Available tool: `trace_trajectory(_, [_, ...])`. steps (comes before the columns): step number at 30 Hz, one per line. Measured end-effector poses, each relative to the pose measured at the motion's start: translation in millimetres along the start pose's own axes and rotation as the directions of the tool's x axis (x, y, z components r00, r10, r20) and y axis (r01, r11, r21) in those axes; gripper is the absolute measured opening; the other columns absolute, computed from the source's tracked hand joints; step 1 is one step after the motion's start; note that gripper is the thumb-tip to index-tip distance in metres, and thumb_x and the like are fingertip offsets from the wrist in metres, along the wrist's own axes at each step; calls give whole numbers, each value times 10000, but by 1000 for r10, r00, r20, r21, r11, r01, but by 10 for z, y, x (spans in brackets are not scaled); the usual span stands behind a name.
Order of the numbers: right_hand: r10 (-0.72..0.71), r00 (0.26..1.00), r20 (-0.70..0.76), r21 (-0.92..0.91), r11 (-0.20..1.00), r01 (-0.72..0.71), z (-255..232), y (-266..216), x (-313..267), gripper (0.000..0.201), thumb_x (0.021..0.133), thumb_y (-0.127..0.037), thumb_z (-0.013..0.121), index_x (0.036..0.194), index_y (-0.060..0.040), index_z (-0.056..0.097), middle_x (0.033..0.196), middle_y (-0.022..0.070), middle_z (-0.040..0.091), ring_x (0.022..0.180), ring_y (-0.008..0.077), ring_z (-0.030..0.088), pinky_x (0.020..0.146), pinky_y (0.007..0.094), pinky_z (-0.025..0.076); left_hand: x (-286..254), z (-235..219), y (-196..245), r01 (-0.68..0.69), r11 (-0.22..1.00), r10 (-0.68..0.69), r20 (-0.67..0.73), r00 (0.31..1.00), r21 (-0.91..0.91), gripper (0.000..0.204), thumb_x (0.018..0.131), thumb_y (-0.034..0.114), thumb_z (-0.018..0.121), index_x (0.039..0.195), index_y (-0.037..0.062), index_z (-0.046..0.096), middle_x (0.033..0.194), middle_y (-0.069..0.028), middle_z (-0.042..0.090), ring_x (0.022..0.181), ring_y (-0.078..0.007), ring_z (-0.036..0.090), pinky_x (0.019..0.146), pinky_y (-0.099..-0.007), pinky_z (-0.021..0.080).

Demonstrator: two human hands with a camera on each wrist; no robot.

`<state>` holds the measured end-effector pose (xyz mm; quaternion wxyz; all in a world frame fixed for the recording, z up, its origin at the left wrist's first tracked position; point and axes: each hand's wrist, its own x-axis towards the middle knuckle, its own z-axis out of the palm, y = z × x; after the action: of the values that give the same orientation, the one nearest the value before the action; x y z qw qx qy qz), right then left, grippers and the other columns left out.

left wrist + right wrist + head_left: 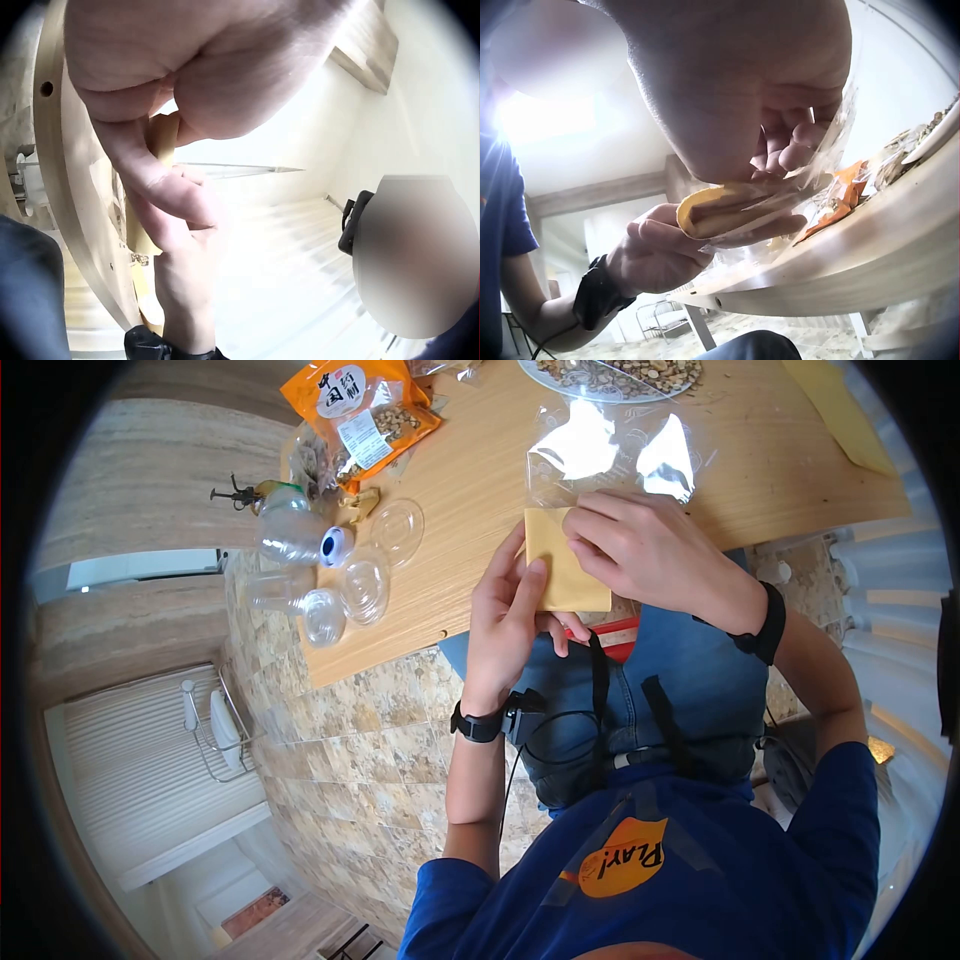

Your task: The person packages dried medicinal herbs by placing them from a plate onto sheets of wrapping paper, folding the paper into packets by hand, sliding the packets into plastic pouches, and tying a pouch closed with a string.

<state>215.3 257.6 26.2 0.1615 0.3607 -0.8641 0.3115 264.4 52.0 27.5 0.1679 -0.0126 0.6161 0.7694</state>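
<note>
A small yellow paper packet (572, 582) is held over the table's front edge, above the person's lap. The left hand (505, 610) grips its left side, thumb across the face and fingers behind. At its upper right, the right hand (650, 545) bends over the packet with curled fingers pinching near the edge. In the right wrist view the packet (727, 214) shows a curved, gaping edge, and clear plastic film (829, 154) runs beside the right fingers. A clear plastic sheet or bag (610, 455) with bright reflections lies just beyond the hands.
An orange printed pouch (400, 422) of dried slices lies at the far left of the wooden table (470, 510). Near it are clear plastic cups (275, 592), round lids (397, 532) and a spray bottle (285, 525). A plate (600, 392) of dried slices sits at the back.
</note>
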Motion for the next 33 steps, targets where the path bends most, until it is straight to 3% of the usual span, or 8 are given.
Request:
trace_trajectory(9, [88, 985, -149, 151, 986, -65, 39, -23, -4, 110, 873, -15, 714, 930, -19, 619, 842, 110, 610, 719, 299, 644, 646, 395, 535, 23, -52, -64, 12, 987, -3, -56, 998, 162, 459, 1060, 83, 605, 1500, -13, 518, 1078, -59, 761, 592, -10, 563, 442, -179, 361])
trace_trajectory(12, [165, 968, -187, 171, 976, -133, 54, 0, -27, 120, 876, -4, 713, 942, -16, 613, 845, 111, 609, 703, 286, 646, 635, 378, 537, 2, -6, -44, 25, 981, -12, -69, 998, 193, 476, 1053, 89, 621, 1509, 0, 514, 1104, -45, 759, 610, -3, 565, 449, -174, 354])
trace_trajectory(15, [134, 980, -144, 182, 977, -107, 40, -9, -44, 110, 879, -20, 719, 925, -19, 620, 854, 108, 611, 739, 290, 643, 665, 386, 541, 25, -14, -61, 36, 986, -25, -69, 997, 161, 455, 1062, 102, 615, 1495, -4, 524, 1084, -41, 753, 613, -8, 566, 449, -184, 369])
trace_trajectory(17, [-69, 991, -118, 60, 995, 76, 44, 6, -48, 91, 907, -89, 683, 912, -18, 627, 855, 111, 640, 838, 314, 664, 725, 412, 555, 62, -13, -88, 18, 987, -3, -93, 996, 157, 447, 1073, 129, 604, 1491, -9, 525, 1051, -46, 752, 608, -28, 581, 455, -179, 389])
trace_trajectory(22, [8, 998, -59, 73, 997, -3, -5, -4, -70, 89, 916, -89, 680, 901, -11, 640, 852, 111, 623, 842, 309, 652, 765, 411, 549, 106, -16, -142, 41, 997, -25, -213, 977, 72, 451, 1092, 175, 585, 1485, -34, 507, 1080, -72, 732, 695, -66, 623, 543, -191, 462])
trace_trajectory(24, [32, 998, -60, 83, 996, -27, -18, 22, -72, 88, 915, -90, 683, 904, -11, 645, 845, 112, 614, 837, 310, 648, 771, 411, 546, 146, -57, -232, -107, 987, 91, -132, 987, -119, 499, 1066, 81, 609, 1507, -80, 439, 1174, -112, 709, 822, -92, 646, 691, -235, 551])
trace_trajectory(27, [-4, 998, -62, 54, 998, 7, -38, 62, -69, 101, 904, -96, 705, 903, -10, 651, 890, 103, 624, 855, 299, 651, 769, 410, 544, 126, -12, -281, -220, 970, 212, -90, 973, -100, 489, 1059, 44, 603, 1490, -108, 427, 1241, -143, 682, 972, -147, 682, 831, -283, 590])
trace_trajectory(33, [-20, 998, -58, 98, 995, 25, 4, 53, -62, 108, 870, -85, 728, 952, -38, 676, 1034, 72, 657, 909, 287, 670, 810, 399, 546, 211, 5, -334, 8, 978, -12, -16, 1000, -210, 510, 1043, -44, 560, 1526, -91, 404, 1344, -170, 653, 1162, -196, 687, 961, -302, 589])
